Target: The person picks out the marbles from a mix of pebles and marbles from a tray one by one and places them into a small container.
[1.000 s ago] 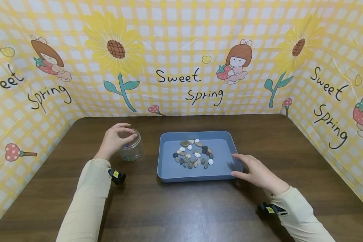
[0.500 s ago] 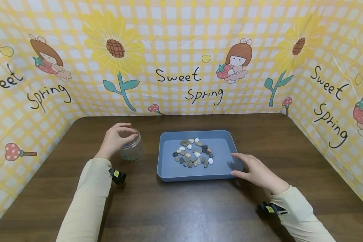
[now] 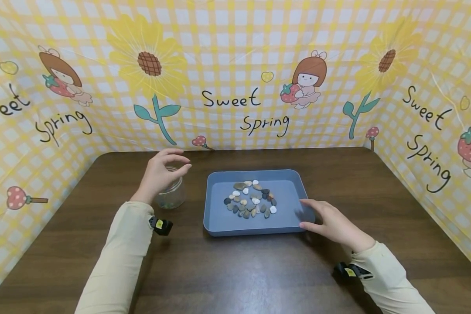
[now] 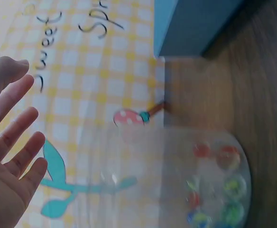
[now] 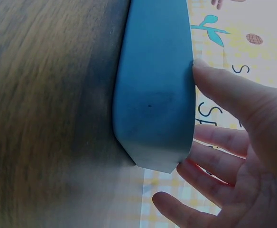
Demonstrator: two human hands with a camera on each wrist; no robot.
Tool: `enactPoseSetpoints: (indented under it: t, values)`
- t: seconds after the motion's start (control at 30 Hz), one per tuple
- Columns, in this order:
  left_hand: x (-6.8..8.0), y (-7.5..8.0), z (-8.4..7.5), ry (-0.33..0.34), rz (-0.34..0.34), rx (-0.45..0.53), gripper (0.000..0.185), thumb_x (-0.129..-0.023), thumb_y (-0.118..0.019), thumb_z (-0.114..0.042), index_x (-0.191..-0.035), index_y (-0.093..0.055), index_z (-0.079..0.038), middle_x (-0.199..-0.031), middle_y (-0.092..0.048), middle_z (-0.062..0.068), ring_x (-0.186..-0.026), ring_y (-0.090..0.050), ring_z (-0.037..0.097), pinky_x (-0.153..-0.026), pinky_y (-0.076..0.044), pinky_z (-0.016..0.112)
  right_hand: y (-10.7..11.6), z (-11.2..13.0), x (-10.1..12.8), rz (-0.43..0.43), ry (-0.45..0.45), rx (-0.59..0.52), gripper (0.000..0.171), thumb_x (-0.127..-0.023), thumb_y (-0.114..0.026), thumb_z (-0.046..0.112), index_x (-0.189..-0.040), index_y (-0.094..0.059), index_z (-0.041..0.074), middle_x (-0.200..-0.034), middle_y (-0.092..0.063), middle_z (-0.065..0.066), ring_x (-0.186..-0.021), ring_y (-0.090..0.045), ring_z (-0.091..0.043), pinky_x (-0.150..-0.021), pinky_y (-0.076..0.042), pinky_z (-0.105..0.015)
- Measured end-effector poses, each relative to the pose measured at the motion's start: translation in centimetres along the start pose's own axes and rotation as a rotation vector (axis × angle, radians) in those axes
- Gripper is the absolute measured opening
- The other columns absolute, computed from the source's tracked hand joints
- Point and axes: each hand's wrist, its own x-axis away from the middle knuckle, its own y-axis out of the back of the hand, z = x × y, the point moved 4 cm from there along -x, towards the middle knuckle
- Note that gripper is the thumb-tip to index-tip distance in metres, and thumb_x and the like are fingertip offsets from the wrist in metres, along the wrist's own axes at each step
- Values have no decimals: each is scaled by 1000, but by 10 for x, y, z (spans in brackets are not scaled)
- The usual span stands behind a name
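Note:
My left hand [image 3: 161, 176] hovers just above a clear glass jar [image 3: 172, 196], its thumb and fingers apart and nothing visible between them. Colourful glass marbles [image 4: 232, 185] lie at the bottom of the jar, as the left wrist view shows. A blue rectangular tray [image 3: 290, 222] sits to the right of the jar. My right hand [image 3: 333, 224] holds the tray at its right end, with the thumb at the near corner of the rim and the fingertips along the side. Pebbles [image 3: 255, 201] in white, grey, brown and black lie grouped inside the tray, some in a curved outline.
The brown wooden table [image 3: 235, 270] carries the jar and tray. A yellow checked cloth [image 3: 235, 52] printed with flowers and words hangs around its back and sides. Each wrist wears a black camera, such as the left wrist camera [image 3: 162, 226].
My left hand has come up out of the jar's mouth and shifted slightly right and away. The right hand, tray and pebbles have stayed in place.

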Motion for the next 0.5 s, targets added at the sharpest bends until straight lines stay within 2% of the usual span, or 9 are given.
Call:
enactPoseSetpoints:
  t: [0.07, 0.27, 0.5]
  values:
    - [-2, -4, -7, -17, 10, 17, 20, -85, -68, -19, -98, -71, -5, -127, -56, 12, -121, -49, 30, -83, -53, 46, 0, 0, 0, -2, 3, 2, 59, -82, -70, 29, -129, -51, -1, -128, -56, -21, -118, -53, -38, -97, -43, -53]
    - [-10, -20, -20, -41, 64, 61, 20, -84, -69, -19, -99, -71, -6, -126, -56, 10, -124, -47, 30, -103, -38, 50, 1, 0, 0, -8, 9, 8, 59, -82, -70, 28, -129, -51, -1, -128, -57, -21, -118, -52, -38, -97, -43, -53]
    - [-18, -44, -33, -35, 125, 98, 18, -84, -69, -19, -98, -71, -8, -127, -57, 9, -126, -46, 27, -106, -36, 48, 0, 0, 0, -6, 6, 3, 59, -82, -70, 29, -129, -51, 0, -128, -57, -21, -118, -52, -38, -97, -43, -53]
